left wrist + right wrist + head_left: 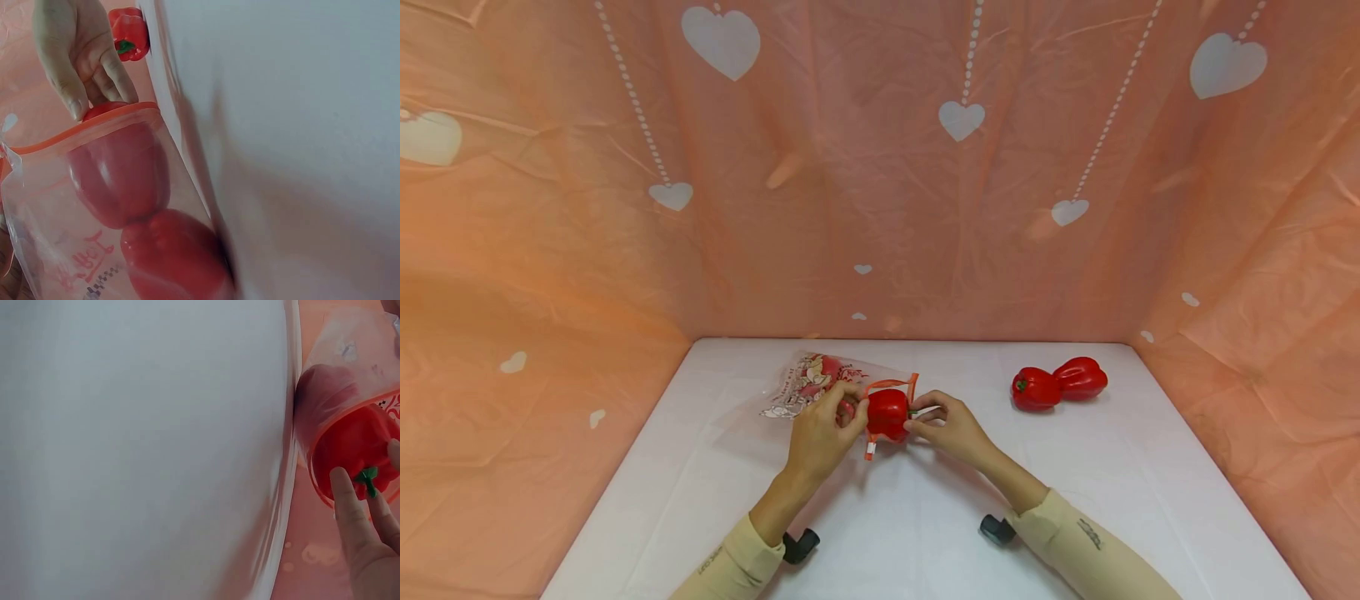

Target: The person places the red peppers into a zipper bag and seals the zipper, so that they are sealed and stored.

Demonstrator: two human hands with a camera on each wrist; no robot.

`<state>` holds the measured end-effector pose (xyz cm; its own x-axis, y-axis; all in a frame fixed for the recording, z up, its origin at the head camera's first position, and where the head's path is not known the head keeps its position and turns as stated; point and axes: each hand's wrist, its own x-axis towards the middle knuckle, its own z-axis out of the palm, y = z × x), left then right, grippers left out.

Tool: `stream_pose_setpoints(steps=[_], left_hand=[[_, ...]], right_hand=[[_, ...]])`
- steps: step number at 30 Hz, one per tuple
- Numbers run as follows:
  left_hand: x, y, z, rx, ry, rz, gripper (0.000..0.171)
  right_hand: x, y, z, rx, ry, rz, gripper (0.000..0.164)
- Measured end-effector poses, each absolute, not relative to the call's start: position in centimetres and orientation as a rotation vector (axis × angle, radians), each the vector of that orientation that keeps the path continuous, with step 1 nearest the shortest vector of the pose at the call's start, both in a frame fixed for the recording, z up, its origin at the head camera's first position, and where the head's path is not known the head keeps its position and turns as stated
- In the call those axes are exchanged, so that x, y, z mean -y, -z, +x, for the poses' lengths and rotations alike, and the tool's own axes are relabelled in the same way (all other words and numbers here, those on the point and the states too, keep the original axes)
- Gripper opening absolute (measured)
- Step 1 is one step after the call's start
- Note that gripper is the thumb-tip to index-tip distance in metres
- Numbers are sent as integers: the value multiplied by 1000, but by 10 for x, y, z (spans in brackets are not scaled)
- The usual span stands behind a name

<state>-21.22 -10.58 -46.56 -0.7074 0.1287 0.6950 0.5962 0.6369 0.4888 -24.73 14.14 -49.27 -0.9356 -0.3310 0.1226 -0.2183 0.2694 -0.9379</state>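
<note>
The step in hand looks like bagging: a red pepper point(887, 414) sits in the mouth of a clear zip bag point(820, 385) with an orange rim, about at the middle of the white table point(925, 533); the left hand point(820, 433) pinches the bag's rim on its near left side, fingers curled onto the plastic; the right hand point(951, 427) has its fingertips point(342, 487) curled against the pepper's stem end, right by the green stem point(366, 478), pushing or steadying rather than wrapping it.

In the left wrist view the pepper lies mostly inside the bag, only its top showing past the orange rim; a second pepper already inside point(172, 259) lies deeper, touching the first.

By my reading the load is partly done; two loose peppers point(1058, 385) lie touching each other on the table, well apart to the right of the hands.

The next move calls for easing the front pepper fully past the rim while the left hand holds the mouth wide; the rim is snug round the pepper, so the plastic could fold or drag; the bag itself lies flat behind the left hand, printed end away from the person.
</note>
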Motion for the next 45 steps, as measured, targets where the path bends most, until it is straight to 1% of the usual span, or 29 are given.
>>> stream_pose_setpoints(steps=[20,26,45], left_hand=[[105,466,-210,2264,983,-560,19],[105,466,-210,2262,975,-560,18],[106,465,-211,2245,964,-535,14]], right_hand=[[-118,492,-254,-2456,1758,-497,30],[-111,493,-256,-2454,1757,-455,28],[-98,492,-259,-2432,1715,-488,28]])
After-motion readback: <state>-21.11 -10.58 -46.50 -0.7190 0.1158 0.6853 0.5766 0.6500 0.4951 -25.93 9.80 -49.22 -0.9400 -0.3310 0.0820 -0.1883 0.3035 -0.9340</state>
